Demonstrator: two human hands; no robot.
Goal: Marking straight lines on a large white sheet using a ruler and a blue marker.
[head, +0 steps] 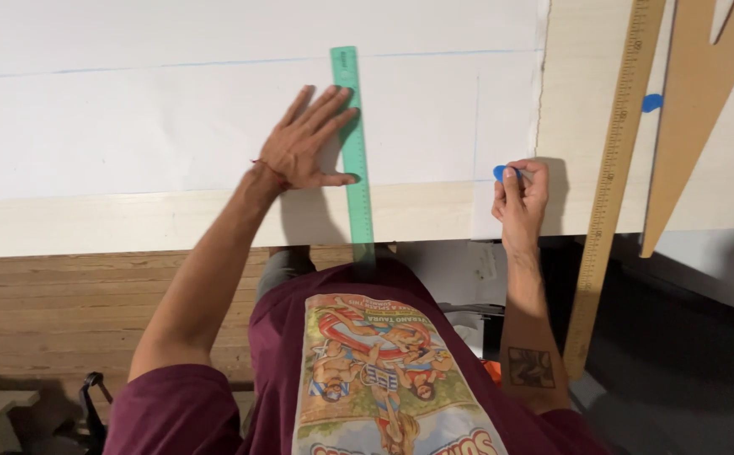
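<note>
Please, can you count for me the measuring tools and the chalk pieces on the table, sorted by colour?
Green: 1, the green ruler under the left hand.
Wooden: 2, the long wooden ruler and the wooden triangle.
Blue: 2, the chalk in the right hand and the loose chalk.
Total: 5.

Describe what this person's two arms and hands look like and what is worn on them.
Both arms are bare below short maroon sleeves. The left hand has a thin red string bracelet at the wrist. The right hand wears nothing; the right forearm carries a dark square tattoo. No gloves, rings or watch show.
</note>
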